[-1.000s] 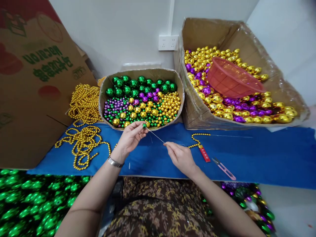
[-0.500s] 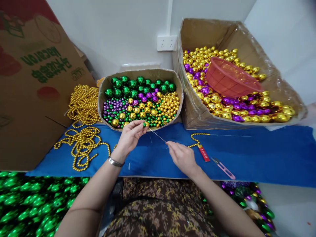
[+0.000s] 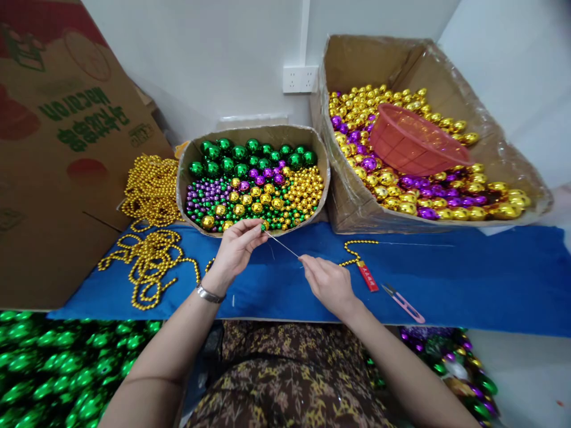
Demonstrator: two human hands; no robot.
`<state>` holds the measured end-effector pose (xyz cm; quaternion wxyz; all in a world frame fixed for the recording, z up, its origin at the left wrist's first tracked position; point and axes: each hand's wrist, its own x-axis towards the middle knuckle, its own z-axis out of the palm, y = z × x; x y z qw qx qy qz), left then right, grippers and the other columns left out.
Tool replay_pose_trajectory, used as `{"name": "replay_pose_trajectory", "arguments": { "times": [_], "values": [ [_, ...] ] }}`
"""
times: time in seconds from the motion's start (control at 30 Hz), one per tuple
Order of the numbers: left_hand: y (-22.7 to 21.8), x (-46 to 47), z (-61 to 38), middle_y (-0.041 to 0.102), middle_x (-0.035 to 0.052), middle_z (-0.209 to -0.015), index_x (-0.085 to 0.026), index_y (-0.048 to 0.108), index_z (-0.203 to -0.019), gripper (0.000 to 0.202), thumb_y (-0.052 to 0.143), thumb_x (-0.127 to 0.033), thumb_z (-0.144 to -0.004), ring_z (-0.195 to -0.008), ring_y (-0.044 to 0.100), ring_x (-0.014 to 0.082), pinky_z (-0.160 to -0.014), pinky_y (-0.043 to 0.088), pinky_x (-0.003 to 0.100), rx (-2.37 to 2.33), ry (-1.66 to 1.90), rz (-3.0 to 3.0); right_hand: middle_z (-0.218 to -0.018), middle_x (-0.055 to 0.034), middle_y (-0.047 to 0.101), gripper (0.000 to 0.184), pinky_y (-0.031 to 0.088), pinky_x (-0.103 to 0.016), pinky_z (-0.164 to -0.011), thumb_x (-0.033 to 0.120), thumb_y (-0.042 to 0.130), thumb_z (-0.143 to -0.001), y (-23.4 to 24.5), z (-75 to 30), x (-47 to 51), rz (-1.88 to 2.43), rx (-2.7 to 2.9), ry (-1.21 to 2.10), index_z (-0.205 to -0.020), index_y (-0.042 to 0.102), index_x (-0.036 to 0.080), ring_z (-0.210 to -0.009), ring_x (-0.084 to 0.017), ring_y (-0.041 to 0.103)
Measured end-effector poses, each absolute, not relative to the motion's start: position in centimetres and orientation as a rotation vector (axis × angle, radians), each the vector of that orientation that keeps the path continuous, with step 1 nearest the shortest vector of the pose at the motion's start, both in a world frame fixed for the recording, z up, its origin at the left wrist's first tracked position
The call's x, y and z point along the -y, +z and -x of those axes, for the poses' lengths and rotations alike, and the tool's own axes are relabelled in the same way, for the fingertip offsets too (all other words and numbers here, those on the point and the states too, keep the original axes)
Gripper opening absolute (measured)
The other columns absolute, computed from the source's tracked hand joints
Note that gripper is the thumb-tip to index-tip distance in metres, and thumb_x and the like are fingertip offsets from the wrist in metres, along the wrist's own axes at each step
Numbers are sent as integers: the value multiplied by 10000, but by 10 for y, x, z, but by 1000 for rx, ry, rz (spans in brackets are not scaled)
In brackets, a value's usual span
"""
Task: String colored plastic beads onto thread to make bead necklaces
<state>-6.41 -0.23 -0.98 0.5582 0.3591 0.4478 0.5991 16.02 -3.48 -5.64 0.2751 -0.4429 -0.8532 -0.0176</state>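
At far left stands a printed carton (image 3: 71, 172), with shiny green balls (image 3: 53, 368) massed below it. Beside the carton lie heaped gold bead strands (image 3: 149, 193), and nearer the front a looser tangle (image 3: 154, 255) on the blue cloth (image 3: 468, 279). Next comes a low box (image 3: 285, 134) of green, purple and gold balls. At its front edge the left hand (image 3: 238, 246), a metal band (image 3: 209, 294) at the wrist, pinches one end of a pale strand (image 3: 282, 244); whether a bead sits in that pinch cannot be told. The strand runs straight and slanting — between the two hands — to the right hand (image 3: 328, 285), whose thumb and forefinger grip its lower end. Farther right are a short gold chain (image 3: 352, 252), a red tag (image 3: 368, 277) and pink snips (image 3: 404, 302); behind them, a large box (image 3: 370, 59) of gold and purple balls bears a tilted red basket (image 3: 401, 151).
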Motion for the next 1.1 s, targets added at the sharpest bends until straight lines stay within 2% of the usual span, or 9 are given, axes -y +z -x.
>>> {"name": "replay_pose_trajectory", "arguments": {
  "times": [0.1,0.2,0.33,0.43,0.5,0.57,0.7,0.83,1.1],
  "values": [
    [-9,2,63,686,39,-869,-166,690,-950,288,760,-334,-728,-739,646,138,-725,535,279,-1170,1385,-1135,-730,-44,712,275,462,-238,-627,214,439,-958,-57,-160,33,1216,2282,-84,-1103,671,188,-659,-157,668],
    [-4,-9,68,664,70,-903,-175,657,-1056,318,633,-398,-831,-813,618,181,-726,503,302,-1465,1249,-1602,-865,-59,742,284,489,-225,-707,227,411,-974,-58,-162,28,1245,2193,54,-1105,661,195,-755,-151,693],
    [-3,-35,77,660,125,-918,-169,662,-980,301,645,-414,-805,-956,586,294,-760,463,359,-1926,646,-2218,-923,-65,750,297,495,-218,-712,251,380,-989,-61,-164,23,1279,2135,93,-1070,660,194,-795,-154,707],
    [-8,-51,81,673,124,-897,-177,662,-975,288,655,-400,-793,-899,608,302,-724,465,358,-1939,315,-2298,-903,-70,752,290,490,-216,-676,250,390,-984,-64,-164,22,1292,2140,66,-1035,669,188,-771,-159,710],
    [-11,-54,82,672,117,-926,-176,667,-1015,281,650,-349,-795,-872,619,275,-746,474,361,-1842,404,-2271,-897,-70,751,280,490,-212,-678,242,402,-978,-66,-165,22,1291,2138,74,-1038,671,190,-770,-157,709],
    [-12,-49,83,660,112,-989,-171,671,-1059,305,651,-310,-788,-862,625,239,-776,489,358,-1656,665,-2134,-900,-68,750,277,490,-211,-684,240,408,-976,-66,-166,22,1285,2137,83,-1047,672,196,-771,-154,706],
    [-8,-28,86,664,87,-1007,-184,643,-1158,402,673,-317,-779,-866,654,200,-792,538,356,-1147,1053,-1455,-916,-64,748,284,494,-221,-690,243,407,-978,-65,-169,24,1248,2154,81,-1083,667,198,-764,-155,699],
    [-4,-12,86,673,75,-1031,-196,643,-1110,398,734,-257,-727,-884,676,200,-770,573,340,-932,1190,-1046,-898,-56,747,291,496,-226,-698,245,404,-980,-64,-170,26,1233,2191,60,-1092,670,205,-769,-154,693],
    [-5,-10,85,697,102,-1068,-169,640,-993,292,740,-264,-736,-808,698,181,-712,581,293,-853,1260,-880,-838,-53,735,291,485,-220,-703,250,399,-985,-61,-167,29,1233,2237,48,-1053,680,214,-765,-146,686]
  ]
}}
